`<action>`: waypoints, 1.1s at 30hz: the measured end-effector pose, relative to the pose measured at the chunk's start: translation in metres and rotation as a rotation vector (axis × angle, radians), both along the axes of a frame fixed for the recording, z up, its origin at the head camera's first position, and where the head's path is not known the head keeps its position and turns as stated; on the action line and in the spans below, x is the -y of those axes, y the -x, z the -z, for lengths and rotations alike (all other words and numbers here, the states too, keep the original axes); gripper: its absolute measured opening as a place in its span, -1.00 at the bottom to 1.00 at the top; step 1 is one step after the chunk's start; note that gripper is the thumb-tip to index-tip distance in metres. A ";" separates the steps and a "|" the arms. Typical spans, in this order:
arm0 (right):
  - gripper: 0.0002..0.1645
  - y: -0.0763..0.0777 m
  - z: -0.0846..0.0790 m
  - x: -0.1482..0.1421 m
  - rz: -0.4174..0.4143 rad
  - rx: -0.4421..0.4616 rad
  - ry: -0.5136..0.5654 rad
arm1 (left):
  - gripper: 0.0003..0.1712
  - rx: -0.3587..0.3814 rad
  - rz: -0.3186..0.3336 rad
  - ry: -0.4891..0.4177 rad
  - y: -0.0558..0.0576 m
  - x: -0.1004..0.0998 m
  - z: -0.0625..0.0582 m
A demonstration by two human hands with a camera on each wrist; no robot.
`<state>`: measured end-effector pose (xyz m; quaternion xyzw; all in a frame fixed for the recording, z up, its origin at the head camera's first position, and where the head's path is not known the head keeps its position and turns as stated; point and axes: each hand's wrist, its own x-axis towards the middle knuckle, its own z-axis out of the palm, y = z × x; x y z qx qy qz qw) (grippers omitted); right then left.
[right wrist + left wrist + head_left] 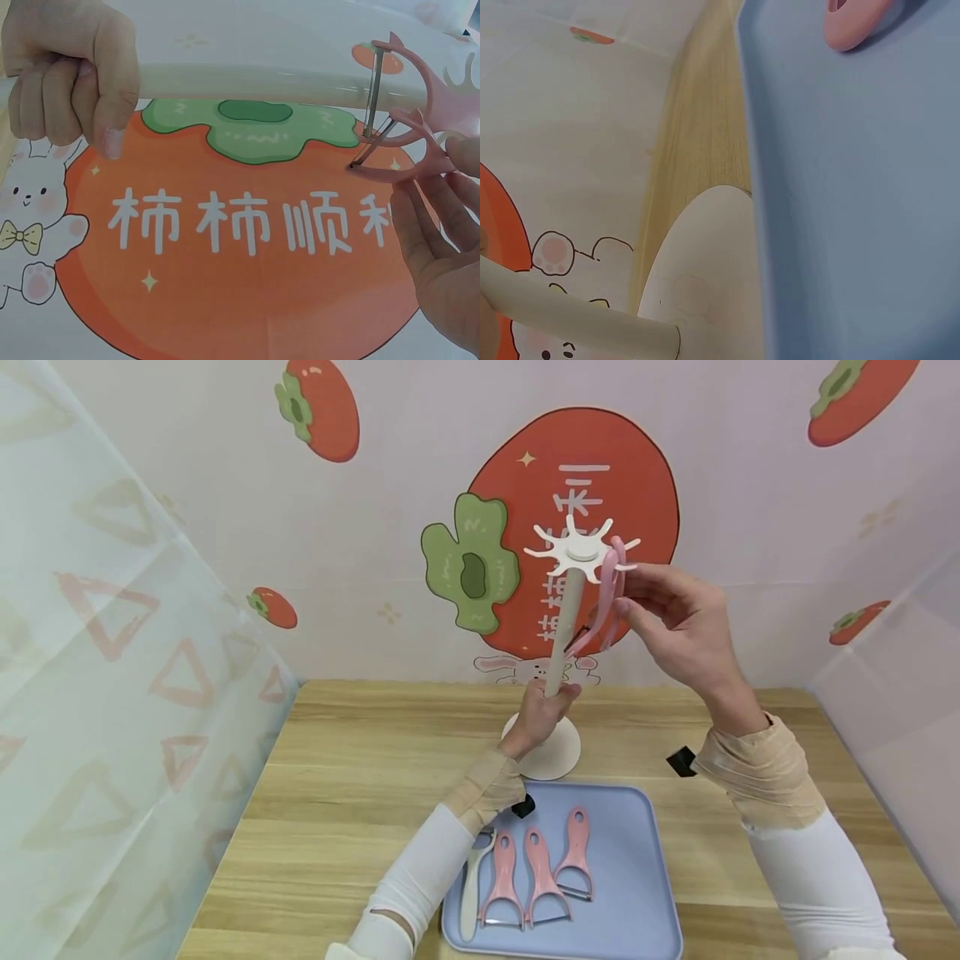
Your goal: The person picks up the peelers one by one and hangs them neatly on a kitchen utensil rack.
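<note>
Hanging blade-end down, the pink peeler (431,161) in the right hand (686,622) sits just beside the hooked top (581,550) of the stand, on the right side of the pole (572,602). Its long axis runs roughly along the pole, handle uppermost near the hook tips and blade low; whether its handle loop is already over a hook cannot be told. The right fingers are nearly together, thumb on one side and fingertips on the other, pinching this peeler where the handle spreads into the blade arms. It is glossy pink plastic, forked like a Y, with a thin metal blade across the fork. Close alongside it, a second pink peeler (450,101) of the same shape hangs from the hooked top, its blade nearer the pole. The right hand is nearer the hooks; the left hand (538,714) is lower, its fingers curled around the pole above the round base (551,756). The base lies by the far edge of a light blue tray (637,860), where three more pink peelers (536,856) and one white peeler (471,893) lie with handles pointing various ways, all on the wooden desk (352,777).
</note>
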<state>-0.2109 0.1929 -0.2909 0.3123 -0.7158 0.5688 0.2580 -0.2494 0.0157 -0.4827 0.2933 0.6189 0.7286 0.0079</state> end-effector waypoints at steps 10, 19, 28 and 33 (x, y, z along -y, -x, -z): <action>-0.60 -0.001 0.002 -0.002 0.004 0.029 0.005 | -0.45 0.015 -0.001 0.008 0.002 -0.001 -0.002; -0.59 -0.003 0.007 -0.007 0.030 0.065 -0.003 | -0.55 -0.011 -0.001 0.007 0.002 -0.001 -0.001; -0.58 -0.006 0.018 -0.012 0.045 0.096 -0.029 | -0.40 -0.037 -0.017 0.028 0.003 0.000 -0.001; -0.61 -0.008 0.026 -0.015 0.023 0.111 -0.020 | -0.40 -0.035 -0.027 0.045 0.003 0.000 0.000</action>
